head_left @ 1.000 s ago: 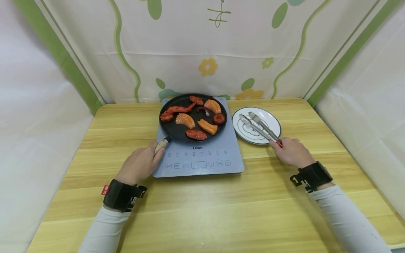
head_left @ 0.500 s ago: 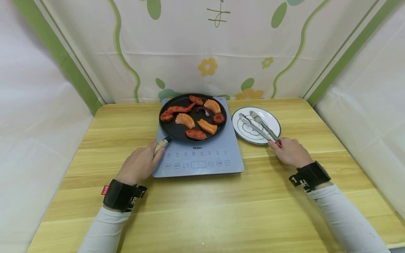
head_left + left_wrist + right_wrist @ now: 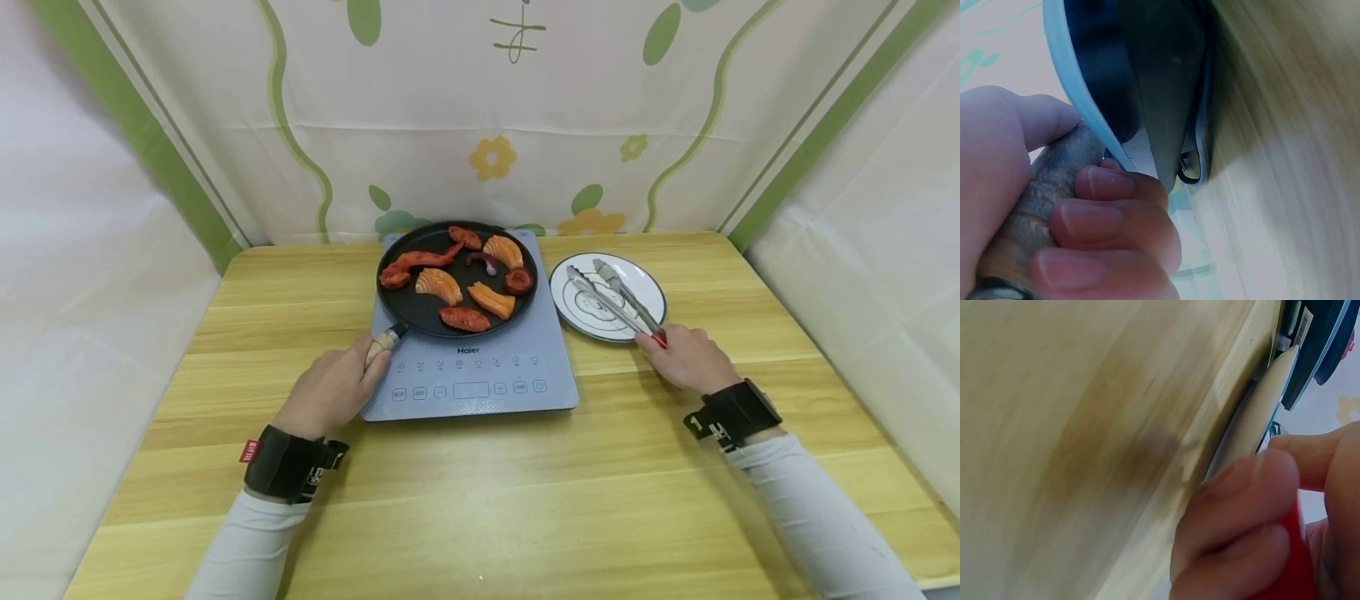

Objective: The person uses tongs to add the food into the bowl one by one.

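My left hand (image 3: pixel 333 387) grips the wooden handle (image 3: pixel 1054 187) of a black frying pan (image 3: pixel 420 315), its fingers curled round it in the left wrist view. Several pieces of food lie spread in the pan, among them salmon slices (image 3: pixel 438 285), a long red strip (image 3: pixel 420 261) and a small purple tentacle (image 3: pixel 482 262). My right hand (image 3: pixel 693 360) holds a pair of metal tongs (image 3: pixel 628 296) by the red grip (image 3: pixel 1288 562). The tongs' two arms stand apart over a white plate (image 3: pixel 573 312) with a dark rim, and nothing shows between their tips.
Beneath the pan is a grey-blue induction cooktop (image 3: pixel 471 400) with a control panel along its front. The plate stands close at its right on the wooden table (image 3: pixel 465 500). A patterned white cloth (image 3: pixel 420 100) hangs right behind the table, with plain white cloth at both sides.
The tongs' arms have spread slightly wider over the plate, the far tip shifting a little to the right. My left hand, the pan and the food have stayed in place.
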Tool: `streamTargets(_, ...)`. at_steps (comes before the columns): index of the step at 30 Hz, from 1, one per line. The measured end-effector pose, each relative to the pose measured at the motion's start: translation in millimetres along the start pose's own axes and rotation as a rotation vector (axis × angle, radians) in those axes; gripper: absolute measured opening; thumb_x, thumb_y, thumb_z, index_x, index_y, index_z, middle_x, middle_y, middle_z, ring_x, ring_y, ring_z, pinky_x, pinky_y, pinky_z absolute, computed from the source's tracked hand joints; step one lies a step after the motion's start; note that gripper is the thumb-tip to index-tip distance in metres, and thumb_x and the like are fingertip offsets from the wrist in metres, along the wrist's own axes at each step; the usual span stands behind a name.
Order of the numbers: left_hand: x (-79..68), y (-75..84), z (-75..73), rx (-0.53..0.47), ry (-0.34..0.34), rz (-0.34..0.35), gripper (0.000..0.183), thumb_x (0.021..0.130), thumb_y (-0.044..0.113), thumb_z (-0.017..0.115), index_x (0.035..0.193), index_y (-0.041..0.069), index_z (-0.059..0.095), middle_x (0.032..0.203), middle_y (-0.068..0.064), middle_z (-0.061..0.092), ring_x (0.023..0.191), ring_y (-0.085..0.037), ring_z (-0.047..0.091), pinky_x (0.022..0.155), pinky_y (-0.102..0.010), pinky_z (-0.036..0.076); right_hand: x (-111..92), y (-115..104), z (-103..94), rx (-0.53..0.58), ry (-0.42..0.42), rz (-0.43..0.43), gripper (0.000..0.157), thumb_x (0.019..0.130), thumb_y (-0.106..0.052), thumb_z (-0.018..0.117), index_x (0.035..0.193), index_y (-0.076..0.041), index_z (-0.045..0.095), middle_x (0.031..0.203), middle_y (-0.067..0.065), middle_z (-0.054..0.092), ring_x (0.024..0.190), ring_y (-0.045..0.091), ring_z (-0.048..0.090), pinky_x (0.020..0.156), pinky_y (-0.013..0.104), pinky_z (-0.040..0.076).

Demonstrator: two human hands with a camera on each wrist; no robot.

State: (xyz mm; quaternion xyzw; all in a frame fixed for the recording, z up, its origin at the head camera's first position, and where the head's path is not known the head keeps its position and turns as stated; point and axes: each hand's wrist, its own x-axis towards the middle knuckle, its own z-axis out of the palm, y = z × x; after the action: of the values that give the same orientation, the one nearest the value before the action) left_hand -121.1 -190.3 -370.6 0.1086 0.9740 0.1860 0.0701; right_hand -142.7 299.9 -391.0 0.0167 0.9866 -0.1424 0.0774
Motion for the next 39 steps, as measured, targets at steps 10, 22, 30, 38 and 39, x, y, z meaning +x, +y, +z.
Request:
streamTargets(10,0.0,-0.1,-0.2,-0.002,-0.009,0.001,0.034,0.103,0.044,0.038,0.112,0.013,0.048,0.075,-0.006,0.053,0.067,-0.018,0.052,0.055,-0.029,0.035,0.3,-0.2,-1.7,0.003,-0.025,0.003,0.059,0.096,-0.064,0.032,0.076,-0.009,0.043,0.069,0.01,0.048,0.059,0.023,0.05,0.047,0.034,0.035)
streamTargets(22,0.0,-0.7,0.0,-0.003,-0.005,0.002,0.034,0.102,0.044,0.038,0.111,0.013,0.048,0.075,-0.006,0.053,0.067,-0.019,0.052,0.055,-0.03,0.035,5.0,-0.4,-4.5,-0.034,-0.062,0.0,0.061,0.096,-0.063,0.032,0.094,-0.005,0.05,0.08,0.015,0.053,0.067,0.026,0.054,0.051,0.034,0.038)
streamTargets(30,-0.2,-0.1,-0.5,-0.002,-0.006,0.003,0.034,0.102,0.044,0.039,0.111,0.013,0.048,0.074,-0.006,0.052,0.066,-0.018,0.052,0.054,-0.03,0.035,4.3,-0.5,-5.0,-0.035,-0.072,0.008,0.076,0.096,-0.064,0.03,0.124,0.005,0.043,0.096,0.024,0.054,0.075,0.031,0.055,0.055,0.037,0.041)
streamTargets(38,-0.3,-0.2,-0.1,0.0,-0.003,0.005,0.036,0.103,0.044,0.038,0.116,0.012,0.049,0.076,-0.006,0.054,0.068,-0.019,0.053,0.057,-0.03,0.036,3.2,-0.9,-6.2,-0.04,-0.089,0.034,0.079,0.094,-0.069,0.029,0.12,0.004,0.04,0.091,0.023,0.053,0.071,0.029,0.054,0.053,0.035,0.039)
streamTargets(39,-0.3,-0.4,-0.1,0.0,-0.003,0.005,0.037,0.103,0.044,0.038,0.118,0.012,0.049,0.076,-0.006,0.055,0.069,-0.019,0.053,0.057,-0.03,0.036,3.2,-0.9,-6.5,-0.044,-0.089,0.036,0.079,0.093,-0.07,0.028,0.12,0.004,0.04,0.092,0.023,0.053,0.071,0.029,0.054,0.052,0.035,0.039)
